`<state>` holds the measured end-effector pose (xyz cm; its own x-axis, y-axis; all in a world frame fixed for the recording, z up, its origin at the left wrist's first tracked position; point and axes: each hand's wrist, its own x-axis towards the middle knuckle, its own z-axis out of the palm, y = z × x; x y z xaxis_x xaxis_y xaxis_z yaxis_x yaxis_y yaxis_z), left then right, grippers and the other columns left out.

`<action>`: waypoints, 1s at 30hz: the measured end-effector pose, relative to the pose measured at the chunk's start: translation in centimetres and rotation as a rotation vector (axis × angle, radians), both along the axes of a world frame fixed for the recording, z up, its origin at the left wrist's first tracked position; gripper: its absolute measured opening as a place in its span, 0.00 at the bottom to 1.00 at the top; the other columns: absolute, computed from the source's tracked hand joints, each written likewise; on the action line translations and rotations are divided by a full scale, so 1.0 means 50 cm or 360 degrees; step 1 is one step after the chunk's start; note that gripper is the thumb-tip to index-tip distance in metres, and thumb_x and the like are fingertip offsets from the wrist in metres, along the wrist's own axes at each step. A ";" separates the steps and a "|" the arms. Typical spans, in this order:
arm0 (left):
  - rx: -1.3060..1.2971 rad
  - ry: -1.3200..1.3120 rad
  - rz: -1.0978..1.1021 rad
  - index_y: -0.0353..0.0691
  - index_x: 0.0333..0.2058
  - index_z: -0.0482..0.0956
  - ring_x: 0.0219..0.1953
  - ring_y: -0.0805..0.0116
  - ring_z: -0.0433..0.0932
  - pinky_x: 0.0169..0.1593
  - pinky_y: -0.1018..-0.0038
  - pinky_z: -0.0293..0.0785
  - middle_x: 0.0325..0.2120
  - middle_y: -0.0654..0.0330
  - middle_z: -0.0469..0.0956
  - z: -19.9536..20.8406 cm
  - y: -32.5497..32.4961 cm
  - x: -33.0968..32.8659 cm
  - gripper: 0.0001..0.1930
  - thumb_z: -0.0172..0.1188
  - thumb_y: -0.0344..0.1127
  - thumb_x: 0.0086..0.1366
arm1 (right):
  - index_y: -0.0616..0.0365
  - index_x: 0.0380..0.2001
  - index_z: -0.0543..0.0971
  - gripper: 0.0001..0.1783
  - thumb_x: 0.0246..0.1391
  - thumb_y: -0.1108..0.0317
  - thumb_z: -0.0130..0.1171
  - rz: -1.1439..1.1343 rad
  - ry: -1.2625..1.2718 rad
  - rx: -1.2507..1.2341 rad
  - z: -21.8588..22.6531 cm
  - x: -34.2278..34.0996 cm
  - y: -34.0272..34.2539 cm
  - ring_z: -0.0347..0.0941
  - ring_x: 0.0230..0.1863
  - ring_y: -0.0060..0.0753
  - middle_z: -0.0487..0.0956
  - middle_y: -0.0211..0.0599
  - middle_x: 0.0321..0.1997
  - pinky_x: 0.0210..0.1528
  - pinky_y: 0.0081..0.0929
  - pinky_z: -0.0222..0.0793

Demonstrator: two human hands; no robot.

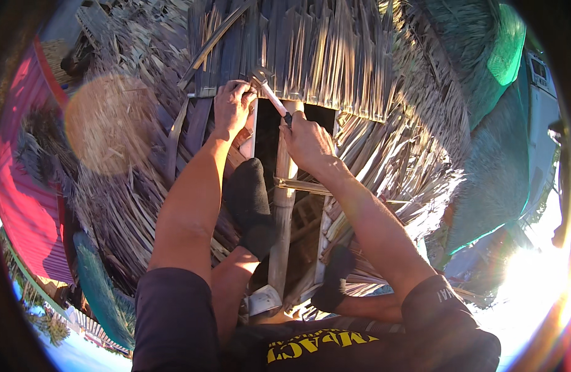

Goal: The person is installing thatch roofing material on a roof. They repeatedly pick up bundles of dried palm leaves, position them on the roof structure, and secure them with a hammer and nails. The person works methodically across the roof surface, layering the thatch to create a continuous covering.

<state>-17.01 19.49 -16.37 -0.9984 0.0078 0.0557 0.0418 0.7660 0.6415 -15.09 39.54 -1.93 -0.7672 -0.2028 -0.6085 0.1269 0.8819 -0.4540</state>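
My right hand [307, 142] is wrapped round the dark grip of a hammer [273, 99] with a pale shaft. The hammer's head lies over the lower edge of a dried-leaf thatch panel [298, 56], just beside the fingers of my left hand [232, 106]. Those left fingers are closed together at the panel's edge, above a pale wooden strip [254, 133]. Whatever they pinch is too small or hidden to make out.
Below the panel is a gap in the roof, crossed by a bamboo pole [282, 211] and a thin cross stick [304, 185]. My socked feet [248, 201] rest on either side. Loose thatch [384, 173] slopes away around me. A red metal roof [34, 204] lies far left; green netting [493, 136] covers the right.
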 end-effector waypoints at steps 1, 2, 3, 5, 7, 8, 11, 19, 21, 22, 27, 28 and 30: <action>-0.0032 -0.0035 0.0001 0.41 0.39 0.82 0.45 0.53 0.76 0.49 0.61 0.73 0.42 0.59 0.79 0.002 0.000 -0.001 0.09 0.66 0.33 0.60 | 0.65 0.38 0.69 0.19 0.66 0.56 0.54 -0.0056 0.0107 -0.0073 -0.002 -0.002 0.000 0.78 0.32 0.65 0.80 0.60 0.27 0.35 0.55 0.74; 0.0025 -0.0004 -0.0003 0.40 0.39 0.82 0.45 0.53 0.76 0.49 0.61 0.73 0.42 0.58 0.79 0.002 0.000 0.000 0.09 0.66 0.34 0.61 | 0.65 0.38 0.68 0.19 0.66 0.56 0.54 -0.0078 0.0086 -0.0126 -0.002 -0.003 -0.003 0.78 0.32 0.66 0.80 0.60 0.28 0.35 0.56 0.74; -0.0010 -0.0029 -0.0011 0.40 0.39 0.82 0.44 0.53 0.76 0.49 0.60 0.73 0.42 0.58 0.78 0.002 -0.001 -0.001 0.09 0.66 0.34 0.61 | 0.65 0.38 0.69 0.19 0.66 0.56 0.54 -0.0081 0.0060 -0.0088 0.002 -0.004 -0.002 0.78 0.32 0.66 0.80 0.59 0.27 0.35 0.56 0.73; -0.0003 -0.0056 -0.0022 0.40 0.39 0.82 0.44 0.53 0.76 0.48 0.60 0.73 0.42 0.58 0.79 -0.001 -0.005 -0.003 0.09 0.66 0.35 0.61 | 0.66 0.37 0.69 0.20 0.65 0.55 0.55 -0.0087 -0.0042 0.0025 0.013 -0.012 -0.007 0.78 0.31 0.66 0.80 0.59 0.27 0.34 0.55 0.72; 0.0064 -0.0086 -0.0031 0.41 0.39 0.82 0.43 0.53 0.77 0.49 0.61 0.73 0.42 0.58 0.79 -0.009 -0.011 -0.006 0.09 0.66 0.35 0.61 | 0.65 0.40 0.69 0.20 0.65 0.55 0.55 0.0063 -0.0055 0.0080 0.030 -0.031 -0.002 0.78 0.31 0.65 0.80 0.58 0.28 0.33 0.54 0.72; 0.0118 -0.0113 -0.0091 0.40 0.39 0.81 0.43 0.54 0.78 0.50 0.62 0.73 0.42 0.58 0.80 -0.014 -0.015 -0.007 0.06 0.62 0.30 0.63 | 0.65 0.42 0.69 0.19 0.65 0.56 0.55 0.0015 -0.0060 0.0035 0.044 -0.033 0.006 0.79 0.31 0.64 0.81 0.58 0.28 0.34 0.54 0.74; 0.0303 -0.0112 -0.0048 0.39 0.42 0.80 0.45 0.55 0.79 0.52 0.62 0.74 0.42 0.58 0.81 -0.030 -0.023 -0.007 0.08 0.56 0.25 0.65 | 0.63 0.46 0.68 0.18 0.64 0.60 0.57 -0.0129 0.0232 -0.0280 0.069 -0.010 0.012 0.80 0.30 0.61 0.80 0.55 0.25 0.31 0.50 0.75; 0.0619 -0.0138 0.0023 0.43 0.52 0.72 0.47 0.54 0.79 0.52 0.62 0.73 0.43 0.58 0.81 -0.050 -0.028 -0.007 0.18 0.54 0.22 0.64 | 0.65 0.42 0.69 0.20 0.66 0.56 0.55 -0.0319 0.0155 -0.0092 -0.022 -0.020 -0.015 0.80 0.31 0.61 0.81 0.57 0.27 0.32 0.51 0.75; 0.0585 -0.0200 0.0074 0.44 0.52 0.72 0.46 0.55 0.80 0.52 0.62 0.73 0.43 0.58 0.82 -0.061 -0.025 -0.001 0.18 0.51 0.20 0.65 | 0.64 0.41 0.68 0.18 0.65 0.57 0.56 -0.0418 0.0483 -0.0415 -0.016 -0.016 -0.006 0.80 0.30 0.61 0.80 0.55 0.26 0.28 0.46 0.75; 0.0554 -0.0212 0.0082 0.44 0.52 0.72 0.46 0.55 0.80 0.52 0.62 0.73 0.42 0.57 0.82 -0.068 -0.025 -0.001 0.18 0.51 0.20 0.65 | 0.62 0.40 0.67 0.17 0.65 0.59 0.58 -0.0457 0.0626 -0.0606 -0.009 -0.013 -0.005 0.80 0.28 0.59 0.80 0.52 0.26 0.26 0.43 0.75; 0.1033 -0.0735 0.0093 0.42 0.66 0.62 0.53 0.51 0.77 0.58 0.62 0.71 0.50 0.51 0.79 -0.046 -0.049 -0.026 0.29 0.47 0.21 0.66 | 0.65 0.47 0.73 0.25 0.64 0.51 0.56 -0.0038 -0.0187 0.0257 0.006 -0.025 -0.017 0.81 0.44 0.59 0.83 0.56 0.36 0.47 0.52 0.76; 0.0779 -0.0634 -0.0203 0.41 0.68 0.57 0.56 0.50 0.76 0.60 0.63 0.70 0.54 0.50 0.78 -0.017 -0.058 -0.034 0.31 0.48 0.22 0.66 | 0.65 0.46 0.75 0.26 0.63 0.49 0.57 -0.0120 -0.0257 0.0095 0.003 -0.041 -0.013 0.81 0.43 0.60 0.83 0.56 0.36 0.46 0.51 0.76; 0.0100 -0.1227 -0.0702 0.41 0.71 0.47 0.67 0.50 0.66 0.65 0.62 0.66 0.67 0.47 0.64 0.076 -0.082 -0.046 0.38 0.51 0.24 0.65 | 0.67 0.42 0.79 0.29 0.62 0.45 0.59 -0.0390 -0.0380 -0.0140 0.014 -0.056 -0.002 0.80 0.43 0.61 0.83 0.57 0.37 0.45 0.49 0.75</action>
